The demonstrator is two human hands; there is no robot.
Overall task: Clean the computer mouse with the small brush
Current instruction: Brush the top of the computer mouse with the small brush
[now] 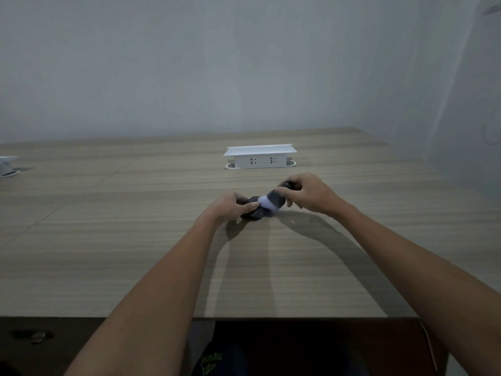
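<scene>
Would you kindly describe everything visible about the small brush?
The brush has a dark, stubby handle and a tuft of white, soft-looking bristles. The right hand holds it by the handle, tilted down to the left, bristles on the dark mouse, which the left hand steadies on the table. Motion blur hides finer detail.

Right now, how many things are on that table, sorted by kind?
Computer mouse: 1, dark, held by the left hand
Small brush: 1, white bristles on the mouse, held by the right hand
White pop-up socket box: 1 in full view
Partly visible white object at the left edge: 1, kind unclear
Total: 4
</scene>
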